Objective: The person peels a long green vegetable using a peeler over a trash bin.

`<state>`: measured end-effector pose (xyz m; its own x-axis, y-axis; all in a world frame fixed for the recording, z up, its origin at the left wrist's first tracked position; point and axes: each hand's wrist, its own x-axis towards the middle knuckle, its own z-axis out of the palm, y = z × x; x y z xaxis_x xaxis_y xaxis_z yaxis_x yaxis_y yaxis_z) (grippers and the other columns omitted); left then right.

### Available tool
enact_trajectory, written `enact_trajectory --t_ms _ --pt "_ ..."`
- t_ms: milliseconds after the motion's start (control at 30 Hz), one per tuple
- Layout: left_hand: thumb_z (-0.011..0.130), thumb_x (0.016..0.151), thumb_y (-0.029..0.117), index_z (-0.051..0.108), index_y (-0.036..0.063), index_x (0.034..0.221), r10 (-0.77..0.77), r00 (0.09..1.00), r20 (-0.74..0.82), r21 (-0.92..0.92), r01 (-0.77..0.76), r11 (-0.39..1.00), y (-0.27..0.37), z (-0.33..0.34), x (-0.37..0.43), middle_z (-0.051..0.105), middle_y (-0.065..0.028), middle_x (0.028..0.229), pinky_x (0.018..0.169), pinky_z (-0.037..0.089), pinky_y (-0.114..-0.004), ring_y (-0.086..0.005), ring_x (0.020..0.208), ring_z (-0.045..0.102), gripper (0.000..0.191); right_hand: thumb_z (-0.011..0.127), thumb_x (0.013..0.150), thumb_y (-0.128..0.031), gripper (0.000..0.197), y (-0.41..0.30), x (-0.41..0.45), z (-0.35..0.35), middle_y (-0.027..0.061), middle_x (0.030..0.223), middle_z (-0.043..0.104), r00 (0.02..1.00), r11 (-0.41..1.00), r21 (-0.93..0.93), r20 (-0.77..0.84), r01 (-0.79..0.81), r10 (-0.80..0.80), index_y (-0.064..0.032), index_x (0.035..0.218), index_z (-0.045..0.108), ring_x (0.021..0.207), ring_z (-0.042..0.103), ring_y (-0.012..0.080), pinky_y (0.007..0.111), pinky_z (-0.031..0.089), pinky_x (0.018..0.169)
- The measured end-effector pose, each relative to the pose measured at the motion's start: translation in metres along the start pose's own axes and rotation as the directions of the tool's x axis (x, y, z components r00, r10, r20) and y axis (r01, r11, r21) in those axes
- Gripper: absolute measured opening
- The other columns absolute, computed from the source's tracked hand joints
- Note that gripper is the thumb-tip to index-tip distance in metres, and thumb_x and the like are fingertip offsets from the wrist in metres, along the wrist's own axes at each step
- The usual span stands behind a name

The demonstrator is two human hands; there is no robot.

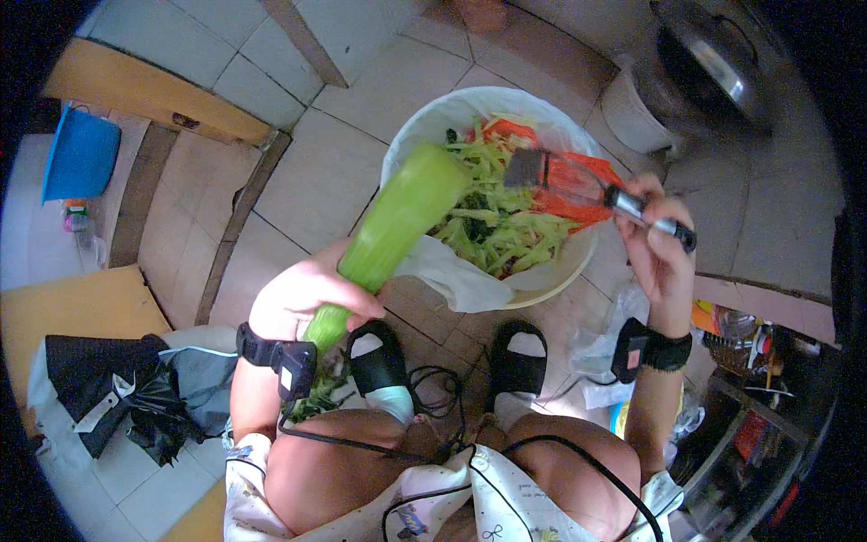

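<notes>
My left hand is closed around the lower part of a thick, pale green vegetable stem, which looks mostly peeled. The stem tilts up and to the right, its wide end over the rim of a white round bin. In my right hand is a peeler with a black and silver handle. Its wide head is blurred and hangs over the bin, apart from the stem. Inside the bin, a pale liner holds many green peelings and a red plastic bag.
Black cords run across my lap and between my slippered feet. Leafy greens lie beside my left foot. A pot with a dark lid stands at the back right. Black plastic bags lie at left, and a blue basin is beyond the doorway.
</notes>
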<state>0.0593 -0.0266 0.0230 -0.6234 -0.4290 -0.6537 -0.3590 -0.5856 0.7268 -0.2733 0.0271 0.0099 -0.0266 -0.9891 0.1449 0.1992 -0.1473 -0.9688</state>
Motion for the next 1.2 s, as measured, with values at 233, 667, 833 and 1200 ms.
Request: enact_trajectory --t_ms 233,667,833,1200 --pt "0.054 0.064 -0.001 0.041 0.0003 0.091 0.242 0.943 0.229 -0.647 -0.038 0.761 -0.017 -0.008 0.018 0.042 -0.0075 0.061 0.043 0.035 -0.024 -0.0142 0.045 0.042 0.03 0.057 0.067 -0.01 0.022 0.016 -0.04 -0.041 0.0188 0.103 0.049 0.98 0.974 0.129 -0.047 -0.188 0.196 0.0012 0.085 0.057 0.082 0.055 0.0245 0.029 0.045 0.073" --pt "0.064 0.055 0.006 0.034 -0.0001 0.085 0.345 0.829 0.44 -0.757 0.136 0.639 -0.023 0.006 0.023 0.043 -0.009 0.059 0.031 0.029 -0.026 -0.0135 0.034 0.039 0.042 0.054 0.076 -0.016 0.024 0.009 -0.043 -0.037 0.0151 0.084 0.055 0.936 0.939 0.188 -0.151 -0.289 0.319 0.0037 0.089 0.051 0.066 0.055 0.0181 0.025 0.046 0.062" --pt "0.06 0.06 0.007 0.036 0.0 0.087 0.37 0.806 0.462 -0.742 0.123 0.659 -0.023 0.012 0.03 0.043 -0.0081 0.061 0.034 0.03 -0.024 -0.0126 0.039 0.039 0.037 0.055 0.08 -0.019 0.023 -0.018 -0.004 0.02 0.0137 0.08 0.054 0.991 0.967 0.253 -0.126 -0.015 0.048 0.0021 0.088 0.05 0.055 0.055 0.0157 0.022 0.043 0.047" --pt "0.065 0.059 0.007 0.035 0.0014 0.087 0.217 0.773 0.597 -0.674 0.336 0.657 -0.031 0.023 0.036 0.041 -0.0083 0.058 0.029 0.027 -0.027 -0.0139 0.034 0.039 0.042 0.055 0.079 -0.012 0.013 -0.015 0.033 0.041 0.0098 0.07 0.054 0.976 0.979 0.141 0.184 -0.145 0.118 0.0013 0.079 0.051 0.047 0.055 0.0161 0.023 0.042 0.037"
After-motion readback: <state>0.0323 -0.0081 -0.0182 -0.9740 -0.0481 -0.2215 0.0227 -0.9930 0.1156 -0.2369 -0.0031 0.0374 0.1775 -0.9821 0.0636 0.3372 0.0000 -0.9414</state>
